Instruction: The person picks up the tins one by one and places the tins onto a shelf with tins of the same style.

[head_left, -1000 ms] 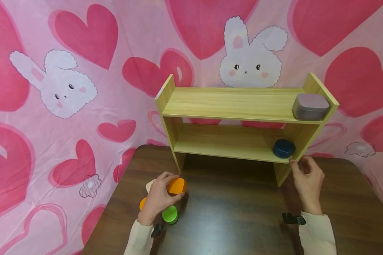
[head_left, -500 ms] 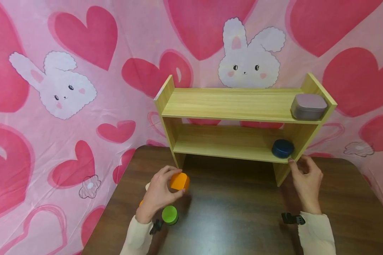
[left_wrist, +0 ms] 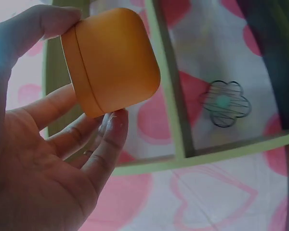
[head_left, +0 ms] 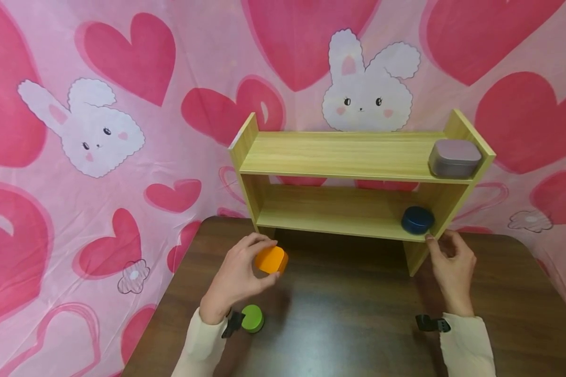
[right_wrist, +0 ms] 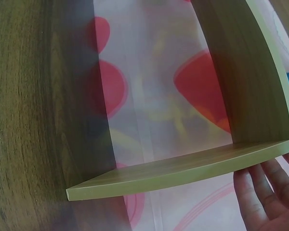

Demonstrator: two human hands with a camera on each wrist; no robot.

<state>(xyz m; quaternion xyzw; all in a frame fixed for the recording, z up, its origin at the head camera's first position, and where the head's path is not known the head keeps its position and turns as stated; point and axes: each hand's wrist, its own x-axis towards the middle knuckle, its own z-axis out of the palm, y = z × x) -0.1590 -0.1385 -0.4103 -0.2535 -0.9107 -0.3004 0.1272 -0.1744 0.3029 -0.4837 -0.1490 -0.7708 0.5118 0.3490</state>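
My left hand (head_left: 238, 275) holds an orange lidded box (head_left: 270, 260) with rounded corners, pinched between thumb and fingers above the table. In the left wrist view, the seam of the lid shows on the orange box (left_wrist: 115, 57), with the shelf behind it. My right hand (head_left: 455, 275) grips the right side panel of the wooden shelf (head_left: 339, 157) by its front edge. Its fingers (right_wrist: 265, 197) lie against the panel's outer face in the right wrist view. Close to the right thumb, a dark blue round tin (head_left: 417, 220) stands on the lower board.
A greyish-pink lidded box (head_left: 455, 158) occupies the right end of the upper board. On the dark wooden table (head_left: 339, 324), a green round tin (head_left: 253, 318) stands beside my left wrist. Behind the shelf hangs a pink cloth (head_left: 170, 141) with hearts and rabbits.
My left hand has carried the orange box up and to the right, towards the shelf. The pale and orange things by that hand are now hidden. My right hand stays at the side panel.
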